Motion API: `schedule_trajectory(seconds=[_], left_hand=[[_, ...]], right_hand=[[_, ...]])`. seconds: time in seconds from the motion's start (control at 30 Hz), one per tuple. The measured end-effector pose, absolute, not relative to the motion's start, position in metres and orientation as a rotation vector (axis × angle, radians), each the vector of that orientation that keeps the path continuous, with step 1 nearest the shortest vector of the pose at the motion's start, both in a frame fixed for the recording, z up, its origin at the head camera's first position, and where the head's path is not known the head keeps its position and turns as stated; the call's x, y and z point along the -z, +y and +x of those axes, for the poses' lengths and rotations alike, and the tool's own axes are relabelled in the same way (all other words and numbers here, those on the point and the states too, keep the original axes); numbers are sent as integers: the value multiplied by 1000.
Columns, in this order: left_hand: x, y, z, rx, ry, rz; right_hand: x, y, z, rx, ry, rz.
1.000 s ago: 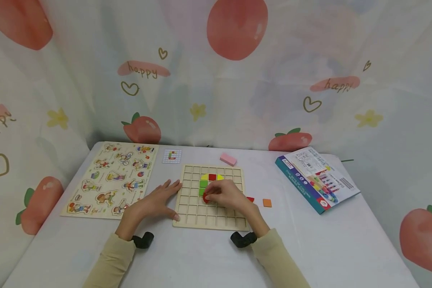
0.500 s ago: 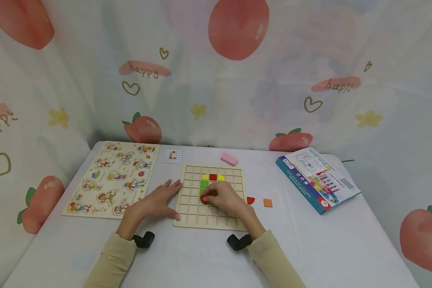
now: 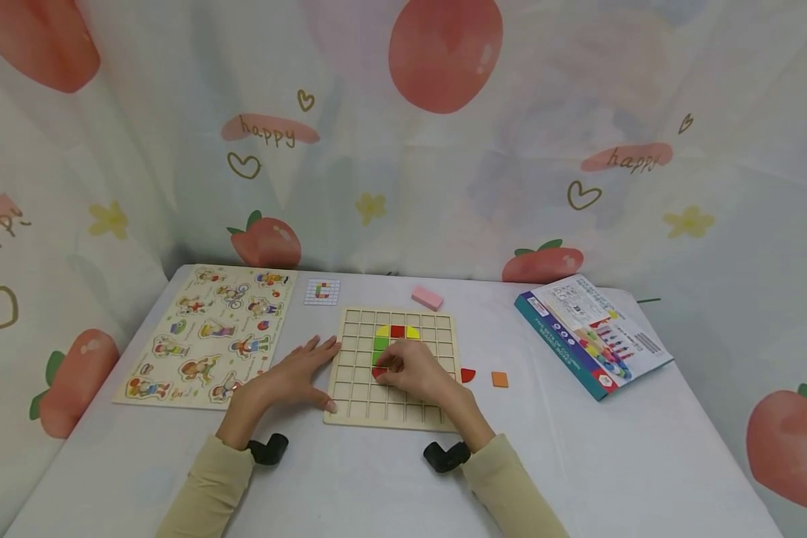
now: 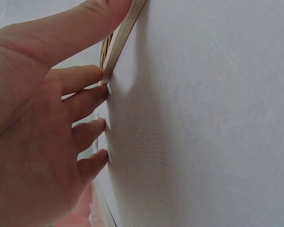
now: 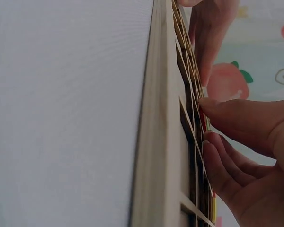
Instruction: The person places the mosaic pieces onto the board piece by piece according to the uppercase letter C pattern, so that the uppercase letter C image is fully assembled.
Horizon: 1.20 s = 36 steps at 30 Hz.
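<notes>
A wooden grid board (image 3: 356,403) lies flat at the middle of the table. My left hand (image 3: 289,385) rests at its left edge, fingers spread, thumb (image 4: 80,30) and fingertips touching the rim. Over the grid, my right hand (image 3: 420,371) pinches a red rounded piece (image 3: 379,372) between thumb and fingers, low at a cell below the green squares (image 3: 379,351). That piece is partly hidden by the fingers. A red square (image 3: 397,331) sits in the top row between two yellow rounded pieces (image 3: 413,332). Right of the board lie a red quarter-circle (image 3: 468,375) and an orange square (image 3: 500,379).
A picture puzzle board (image 3: 195,344) lies at the left. Behind the grid are a small pattern card (image 3: 322,292) and a pink block (image 3: 427,298). A flat box (image 3: 592,332) stands at the right. A printed curtain (image 3: 444,187) hangs behind the table.
My right hand has shifted slightly left and down, bringing the red piece down to the cell under the green squares. My left hand has stayed at the board's edge.
</notes>
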State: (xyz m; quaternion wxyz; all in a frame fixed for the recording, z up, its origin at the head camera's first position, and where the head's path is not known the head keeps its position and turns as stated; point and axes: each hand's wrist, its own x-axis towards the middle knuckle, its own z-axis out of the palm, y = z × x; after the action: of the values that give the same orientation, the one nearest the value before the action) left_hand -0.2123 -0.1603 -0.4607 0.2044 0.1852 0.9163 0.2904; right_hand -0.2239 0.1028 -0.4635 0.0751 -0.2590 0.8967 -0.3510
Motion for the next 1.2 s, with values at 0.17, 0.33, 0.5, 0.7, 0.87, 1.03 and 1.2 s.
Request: schedule_trajectory(seconds=[0.17,0.33,0.5,0.7,0.87,1.03,1.2], left_hand=[[458,-159,-211,-815,2554,525],[459,-158,-211,-817,2562,527],[460,-159,-211,-807,2569,524],[459,-159,-211,-802,2575,524],[459,-160,-209,-797,2581,511],[459,-159,-209,-817,2586,503],[460,-159,-209,-818,2587,518]], right_hand=[[463,104,-223,1051,2684,-776],[462,109,-220,1111,2658,-718],[457,119,-218,1183,2647,-678],[454,139,-217,1165,2678,-668],[454,157,-216,1141,2724,-621],[454,178,-213,1108,2758,-571],[451,201,-210,1067,2793,-484]])
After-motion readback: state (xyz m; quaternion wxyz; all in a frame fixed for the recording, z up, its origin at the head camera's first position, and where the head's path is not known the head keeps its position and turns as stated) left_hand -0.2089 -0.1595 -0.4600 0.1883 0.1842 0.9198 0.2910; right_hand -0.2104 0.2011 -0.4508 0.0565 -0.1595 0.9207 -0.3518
